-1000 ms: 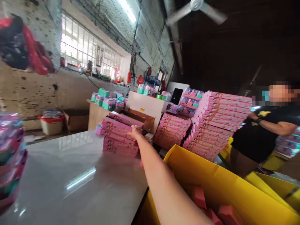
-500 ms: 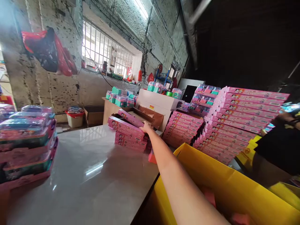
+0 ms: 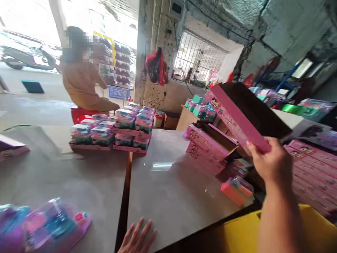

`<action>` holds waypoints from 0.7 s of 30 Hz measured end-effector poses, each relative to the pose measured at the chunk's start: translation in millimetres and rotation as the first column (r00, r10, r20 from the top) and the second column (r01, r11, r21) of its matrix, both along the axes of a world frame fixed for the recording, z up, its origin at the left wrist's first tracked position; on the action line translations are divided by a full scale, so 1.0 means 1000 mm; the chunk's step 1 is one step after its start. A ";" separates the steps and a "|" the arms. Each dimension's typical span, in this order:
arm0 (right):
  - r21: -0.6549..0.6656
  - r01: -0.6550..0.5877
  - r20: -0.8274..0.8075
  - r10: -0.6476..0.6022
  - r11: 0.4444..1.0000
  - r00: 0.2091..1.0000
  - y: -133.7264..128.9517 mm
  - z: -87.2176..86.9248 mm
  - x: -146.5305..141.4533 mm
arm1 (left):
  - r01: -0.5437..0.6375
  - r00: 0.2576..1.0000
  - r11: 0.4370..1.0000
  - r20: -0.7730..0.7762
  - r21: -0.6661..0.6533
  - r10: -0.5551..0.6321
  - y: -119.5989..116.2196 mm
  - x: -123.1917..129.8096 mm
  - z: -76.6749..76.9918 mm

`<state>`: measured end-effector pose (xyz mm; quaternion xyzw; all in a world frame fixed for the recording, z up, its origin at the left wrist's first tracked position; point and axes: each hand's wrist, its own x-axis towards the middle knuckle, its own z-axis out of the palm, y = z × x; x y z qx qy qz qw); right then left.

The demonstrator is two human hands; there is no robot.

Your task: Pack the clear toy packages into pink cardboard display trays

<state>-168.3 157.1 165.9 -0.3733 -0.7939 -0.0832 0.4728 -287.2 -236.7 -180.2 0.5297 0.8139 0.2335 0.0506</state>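
My right hand (image 3: 271, 158) grips the near end of a pink printed cardboard tray (image 3: 234, 117), raised and tilted above the table with its dark inside showing. Below it, more pink trays (image 3: 206, 151) lie stacked at the table's right side. Palm down, my left hand (image 3: 138, 237) rests on the grey tabletop (image 3: 163, 196) at the near edge, fingers spread, holding nothing. A small clear-topped box with an orange side (image 3: 237, 191) stands under my right forearm. Blurred pink, purple and teal packs (image 3: 52, 225) lie to the left of my left hand.
Filled pink trays of clear-lidded boxes (image 3: 125, 130) stand at the far table edge. A yellow box (image 3: 244, 232) is at the near right, beside a tall stack of pink trays (image 3: 310, 175). Behind the table, a person (image 3: 84, 77) sits on a red stool (image 3: 81, 114).
My right hand has lifted the pink tray off the stack, toward me. My left hand has come into view on the table. The view has swung left, showing the seated person.
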 end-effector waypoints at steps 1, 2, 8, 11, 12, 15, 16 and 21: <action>0.004 0.005 -0.016 -0.005 1.000 1.000 -0.026 -0.014 0.014 | -0.002 1.000 1.000 0.015 -0.010 0.002 -0.001 0.003 0.002; -0.011 -0.001 -0.005 0.001 1.000 1.000 -0.055 -0.031 0.026 | -0.004 1.000 1.000 0.028 0.001 0.004 -0.002 0.006 0.003; -0.326 -0.255 0.304 0.356 0.910 0.884 -0.226 -0.179 0.042 | -0.449 0.840 0.814 0.485 0.370 0.243 -0.011 0.019 0.028; -0.536 -0.170 0.520 0.482 0.827 0.705 -0.280 -0.230 0.047 | -0.770 0.601 0.538 0.671 0.341 0.435 -0.008 0.007 0.045; -0.600 -0.154 0.540 0.539 0.785 0.647 -0.289 -0.236 0.049 | -0.795 0.580 0.507 0.665 0.334 0.471 -0.005 0.002 0.050; -0.724 -0.223 0.444 0.689 0.652 0.573 -0.283 -0.225 0.049 | -0.806 0.570 0.525 0.602 0.275 0.559 0.008 -0.014 0.056; -0.726 -0.269 0.394 0.703 0.633 0.592 -0.269 -0.215 0.045 | -0.810 0.563 0.531 0.587 0.249 0.582 0.012 -0.019 0.058; -0.669 -0.134 0.354 0.472 0.731 0.807 -0.158 -0.185 0.002 | -0.801 0.565 0.572 0.537 0.175 0.627 0.030 -0.043 0.061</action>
